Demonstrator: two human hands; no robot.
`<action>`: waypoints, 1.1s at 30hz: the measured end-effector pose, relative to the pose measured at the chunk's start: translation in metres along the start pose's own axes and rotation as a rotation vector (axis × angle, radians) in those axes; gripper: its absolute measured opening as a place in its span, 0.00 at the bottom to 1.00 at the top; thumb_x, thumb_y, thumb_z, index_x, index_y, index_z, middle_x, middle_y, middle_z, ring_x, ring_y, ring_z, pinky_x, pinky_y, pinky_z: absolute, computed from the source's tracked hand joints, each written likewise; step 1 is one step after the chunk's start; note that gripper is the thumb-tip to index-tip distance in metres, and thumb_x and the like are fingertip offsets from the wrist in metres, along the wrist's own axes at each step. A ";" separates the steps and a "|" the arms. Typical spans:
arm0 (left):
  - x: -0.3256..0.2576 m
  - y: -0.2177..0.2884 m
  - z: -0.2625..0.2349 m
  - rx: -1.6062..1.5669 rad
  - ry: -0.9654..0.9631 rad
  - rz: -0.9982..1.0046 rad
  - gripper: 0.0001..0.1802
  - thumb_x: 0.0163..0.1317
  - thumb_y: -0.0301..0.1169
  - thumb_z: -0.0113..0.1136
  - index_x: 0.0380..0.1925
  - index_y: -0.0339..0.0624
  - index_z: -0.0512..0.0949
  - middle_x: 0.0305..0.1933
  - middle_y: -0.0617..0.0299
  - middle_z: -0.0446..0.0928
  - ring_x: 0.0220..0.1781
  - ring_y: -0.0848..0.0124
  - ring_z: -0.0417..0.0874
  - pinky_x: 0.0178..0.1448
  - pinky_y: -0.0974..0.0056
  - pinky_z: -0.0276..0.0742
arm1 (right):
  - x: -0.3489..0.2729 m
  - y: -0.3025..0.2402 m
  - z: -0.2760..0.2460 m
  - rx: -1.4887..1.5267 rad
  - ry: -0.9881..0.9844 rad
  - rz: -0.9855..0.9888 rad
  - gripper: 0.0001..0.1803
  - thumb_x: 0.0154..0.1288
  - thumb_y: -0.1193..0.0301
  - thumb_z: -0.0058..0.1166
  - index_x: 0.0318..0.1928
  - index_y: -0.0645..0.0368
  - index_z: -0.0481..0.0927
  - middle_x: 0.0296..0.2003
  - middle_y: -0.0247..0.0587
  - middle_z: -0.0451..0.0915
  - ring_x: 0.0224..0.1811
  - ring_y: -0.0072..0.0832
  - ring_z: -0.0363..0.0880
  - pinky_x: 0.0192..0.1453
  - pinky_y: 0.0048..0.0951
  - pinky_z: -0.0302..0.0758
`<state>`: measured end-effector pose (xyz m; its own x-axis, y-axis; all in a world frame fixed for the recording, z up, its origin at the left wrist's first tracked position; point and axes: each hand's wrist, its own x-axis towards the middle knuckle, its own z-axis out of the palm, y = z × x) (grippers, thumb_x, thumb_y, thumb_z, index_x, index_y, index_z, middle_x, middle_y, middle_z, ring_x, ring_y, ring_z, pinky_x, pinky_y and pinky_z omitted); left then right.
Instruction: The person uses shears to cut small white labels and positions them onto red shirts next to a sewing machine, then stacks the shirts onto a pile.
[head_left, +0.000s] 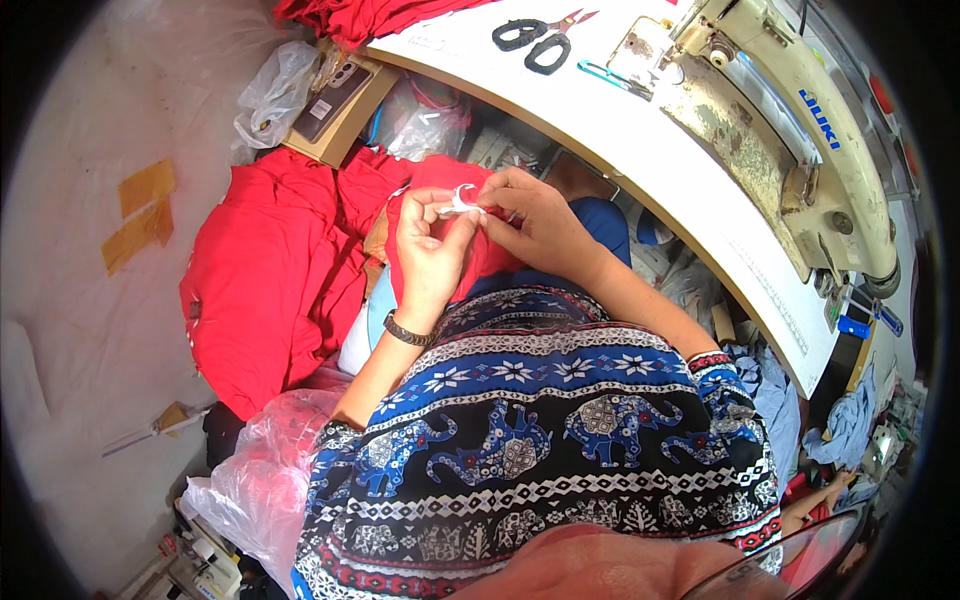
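Note:
A small white curled strip (461, 198) is pinched between the fingertips of both my hands, held above my lap. My left hand (432, 252), with a dark bracelet at the wrist, grips it from the left. From the right, my right hand (545, 228) closes thumb and fingers on its other end. Just behind and below the strip lies red cloth (408, 185), draped over my lap. Whether the strip is joined to this cloth cannot be made out. Fingers hide part of the strip.
A white sewing table (610, 110) curves along the right, bearing a sewing machine (740, 130), black-handled scissors (532, 45) and a teal slim tool (612, 76). Heaped red fabric (265, 270) and a cardboard box (335, 118) stand left. Another person's arm (815, 502) shows lower right.

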<state>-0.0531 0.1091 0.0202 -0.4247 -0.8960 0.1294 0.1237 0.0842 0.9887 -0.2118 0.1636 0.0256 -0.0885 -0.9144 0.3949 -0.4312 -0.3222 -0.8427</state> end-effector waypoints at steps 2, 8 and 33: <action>0.001 -0.004 0.000 -0.061 -0.013 -0.042 0.16 0.60 0.15 0.57 0.46 0.38 0.68 0.38 0.57 0.79 0.39 0.71 0.82 0.48 0.69 0.78 | 0.001 0.004 0.001 -0.112 0.028 -0.139 0.07 0.57 0.70 0.59 0.34 0.60 0.82 0.31 0.42 0.79 0.32 0.35 0.78 0.34 0.32 0.73; 0.007 -0.014 0.000 -0.329 -0.038 -0.207 0.17 0.62 0.17 0.56 0.50 0.38 0.68 0.40 0.55 0.81 0.41 0.70 0.83 0.49 0.68 0.78 | -0.009 0.010 0.007 0.155 -0.014 0.215 0.09 0.58 0.70 0.58 0.34 0.63 0.82 0.23 0.48 0.79 0.24 0.35 0.77 0.30 0.33 0.71; 0.168 0.020 0.042 0.743 -0.184 0.601 0.16 0.59 0.32 0.61 0.46 0.36 0.77 0.40 0.48 0.79 0.43 0.57 0.81 0.50 0.59 0.75 | -0.035 0.049 0.011 0.671 0.125 0.600 0.11 0.66 0.67 0.56 0.37 0.64 0.84 0.27 0.26 0.79 0.28 0.12 0.70 0.33 0.17 0.67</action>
<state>-0.1596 -0.0210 0.0653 -0.6171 -0.5371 0.5750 -0.2052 0.8154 0.5413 -0.2198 0.1768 -0.0333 -0.2434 -0.9540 -0.1752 0.3291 0.0887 -0.9401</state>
